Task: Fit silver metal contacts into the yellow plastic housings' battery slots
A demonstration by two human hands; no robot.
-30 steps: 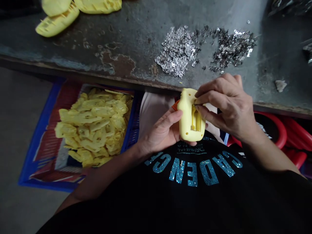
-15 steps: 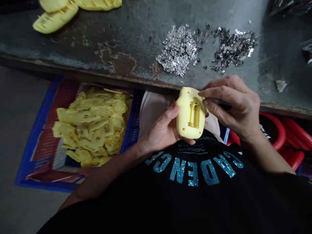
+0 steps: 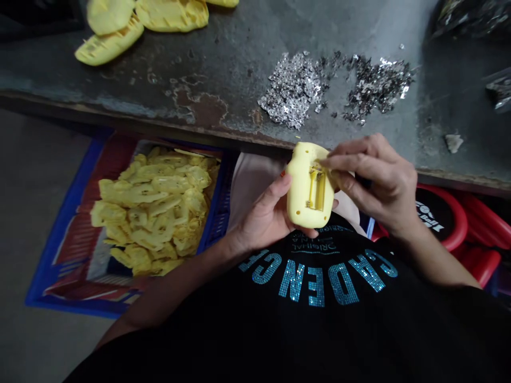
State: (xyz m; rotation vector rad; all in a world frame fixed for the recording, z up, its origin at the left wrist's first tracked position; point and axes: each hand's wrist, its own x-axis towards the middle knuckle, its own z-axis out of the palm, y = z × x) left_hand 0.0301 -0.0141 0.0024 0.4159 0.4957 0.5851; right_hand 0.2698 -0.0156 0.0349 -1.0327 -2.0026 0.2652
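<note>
My left hand (image 3: 265, 215) cups a pale yellow plastic shell (image 3: 304, 186) from below and the left, just in front of my chest. The shell has an open slot with small metal contacts in it. My right hand (image 3: 375, 178) is at the shell's upper right, thumb and forefinger pinched together at the top of the slot; what they pinch is too small to make out. Both hands sit just below the near edge of the worn grey bench (image 3: 207, 80).
Two heaps of small shiny metal pieces (image 3: 293, 88) (image 3: 377, 82) lie on the bench above my hands. Other yellow shells (image 3: 109, 45) lie at the far left. A blue crate (image 3: 64, 223) of yellow shells stands on the floor at left. Red hoops (image 3: 457, 218) sit at right.
My right hand's fingertips have stayed at the top of the slot with small shifts. The shell has tilted slightly left. The camera has shifted a little.
</note>
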